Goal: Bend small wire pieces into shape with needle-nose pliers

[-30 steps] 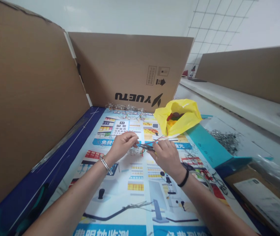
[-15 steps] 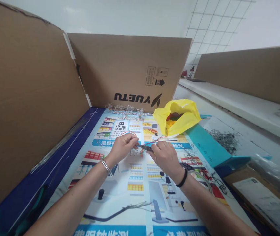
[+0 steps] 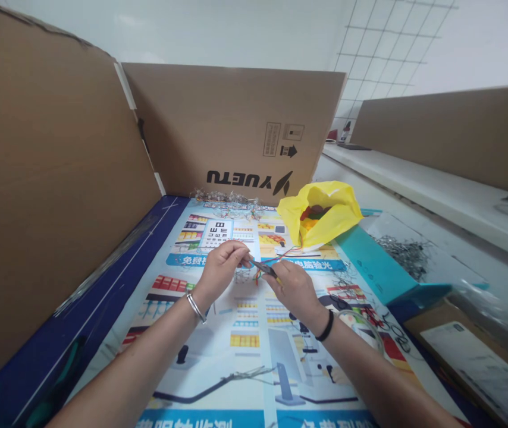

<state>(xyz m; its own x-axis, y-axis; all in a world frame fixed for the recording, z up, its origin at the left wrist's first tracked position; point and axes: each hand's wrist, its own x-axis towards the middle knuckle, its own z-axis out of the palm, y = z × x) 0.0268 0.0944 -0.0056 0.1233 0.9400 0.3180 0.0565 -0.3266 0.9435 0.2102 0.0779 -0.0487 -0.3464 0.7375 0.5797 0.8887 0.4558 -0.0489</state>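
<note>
My left hand (image 3: 222, 270) is closed, with thumb and fingertips pinched on what looks like a thin wire, mostly hidden by the fingers. In my right hand (image 3: 296, 291) is a pair of pliers (image 3: 263, 268) with dark jaws; a bit of yellow handle shows under the fingers. The jaws point left and reach the left fingertips. Thin red and green wires (image 3: 286, 254) run behind the pliers toward the mouth of a yellow plastic bag (image 3: 338, 217), and short coloured ends hang just below the jaws. Orange and dark red things lie inside the bag.
Cardboard walls (image 3: 231, 119) stand behind and at the left. A tangle of thin wire (image 3: 227, 196) lies along the back. Loose wire strands (image 3: 254, 373) rest on the printed sheet in front. At right are a teal box flap (image 3: 383, 267), a grey wire heap (image 3: 401, 252) and a clear round container (image 3: 361, 327).
The pliers' handle has opened a little in my right hand, showing some yellow, and the jaws tilt slightly more downward to the right. The left hand keeps its pinch.
</note>
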